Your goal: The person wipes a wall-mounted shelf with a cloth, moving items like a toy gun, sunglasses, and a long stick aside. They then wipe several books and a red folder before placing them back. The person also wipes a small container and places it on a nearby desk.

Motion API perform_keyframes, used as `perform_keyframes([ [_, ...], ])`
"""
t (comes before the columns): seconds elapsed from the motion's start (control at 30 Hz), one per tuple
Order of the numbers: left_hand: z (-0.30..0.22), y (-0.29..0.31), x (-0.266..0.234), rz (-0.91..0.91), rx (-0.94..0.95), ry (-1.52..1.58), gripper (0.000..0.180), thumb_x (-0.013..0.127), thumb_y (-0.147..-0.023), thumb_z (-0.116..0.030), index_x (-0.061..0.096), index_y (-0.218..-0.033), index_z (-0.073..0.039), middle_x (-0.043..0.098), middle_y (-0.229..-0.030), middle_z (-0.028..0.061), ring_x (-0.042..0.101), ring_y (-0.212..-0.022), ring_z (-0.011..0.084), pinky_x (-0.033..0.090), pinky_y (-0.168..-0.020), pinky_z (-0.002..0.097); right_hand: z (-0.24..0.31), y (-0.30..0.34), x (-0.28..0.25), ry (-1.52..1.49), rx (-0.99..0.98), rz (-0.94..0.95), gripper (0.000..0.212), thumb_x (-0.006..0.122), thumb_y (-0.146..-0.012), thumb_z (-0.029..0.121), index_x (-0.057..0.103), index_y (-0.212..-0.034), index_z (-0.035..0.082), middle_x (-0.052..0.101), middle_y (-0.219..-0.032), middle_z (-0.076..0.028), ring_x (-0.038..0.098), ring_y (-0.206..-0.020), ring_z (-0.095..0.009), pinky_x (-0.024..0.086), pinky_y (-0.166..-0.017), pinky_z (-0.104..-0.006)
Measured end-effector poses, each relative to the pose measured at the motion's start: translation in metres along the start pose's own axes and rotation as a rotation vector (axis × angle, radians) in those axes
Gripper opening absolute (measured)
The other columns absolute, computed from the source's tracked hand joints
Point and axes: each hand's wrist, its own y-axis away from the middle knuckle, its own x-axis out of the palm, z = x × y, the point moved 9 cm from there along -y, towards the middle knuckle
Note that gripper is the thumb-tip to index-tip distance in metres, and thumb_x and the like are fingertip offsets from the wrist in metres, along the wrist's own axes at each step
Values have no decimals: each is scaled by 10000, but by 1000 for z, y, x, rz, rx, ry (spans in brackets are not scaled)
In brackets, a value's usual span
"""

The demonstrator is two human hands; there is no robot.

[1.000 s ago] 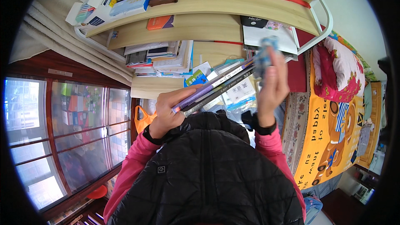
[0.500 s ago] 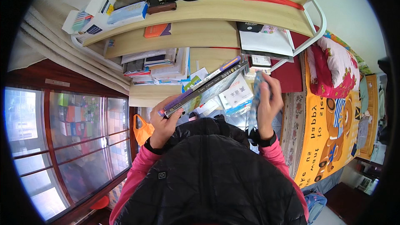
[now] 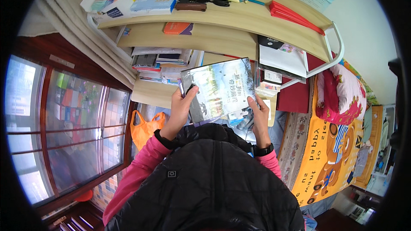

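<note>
My left hand (image 3: 183,109) is closed round the left edge of a small stack of books, thumb on top. The upper book (image 3: 220,90) lies face up, its pale cover showing a painted scene with a dark lower left corner. A purple edge of another book shows beneath it. At the right edge, my right hand (image 3: 260,117) grips the books with its thumb near the cover's rim; its other fingers are partly hidden underneath. A greyish patterned cloth (image 3: 246,124) shows below the books beside my right hand, mostly covered.
Papers and books (image 3: 167,66) are piled on the desk at the left. A shelf (image 3: 239,13) above carries boxes, glasses and a red folded item (image 3: 295,17). An orange bag (image 3: 145,128) hangs at the left; a bed with a yellow cover (image 3: 325,154) stands at the right.
The books have turned from edge-on to face up. My right hand has come in from the right, with the cloth, to the books' right edge. The view has shifted slightly.
</note>
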Motion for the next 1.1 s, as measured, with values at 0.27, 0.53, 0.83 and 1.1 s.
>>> perform_keyframes([
  [0.27,-1,0,3,2,-36,113,195,617,-923,-175,628,-995,5,629,-872,-6,556,-747,39,450,-649,215,-5,-6,15,-409,-38,32,397,594,-917,129,534,-1278,-24,655,-1096,-80,625,-935,-140,493,-812,-270],
  [0.53,-8,-6,-2,-127,-15,181,156,673,-869,-101,651,-989,-5,642,-864,-5,568,-730,44,457,-635,215,26,5,8,-226,-219,-115,378,619,-883,36,552,-1246,-49,590,-1201,-70,547,-1052,-133,427,-928,-272],
  [0.83,-78,28,25,52,408,-201,272,682,-813,-20,637,-1077,26,663,-919,22,590,-800,87,485,-727,240,49,19,24,-349,-138,-45,589,605,-843,-66,394,-1390,-12,499,-1313,-82,520,-1124,-159,426,-955,-292],
  [1.1,-126,54,76,423,604,-456,338,708,-755,-7,637,-1079,59,692,-1020,173,698,-896,269,546,-757,302,71,24,13,-257,-332,-89,468,645,-836,-31,522,-1287,-27,558,-1239,-96,535,-1078,-145,437,-920,-282],
])
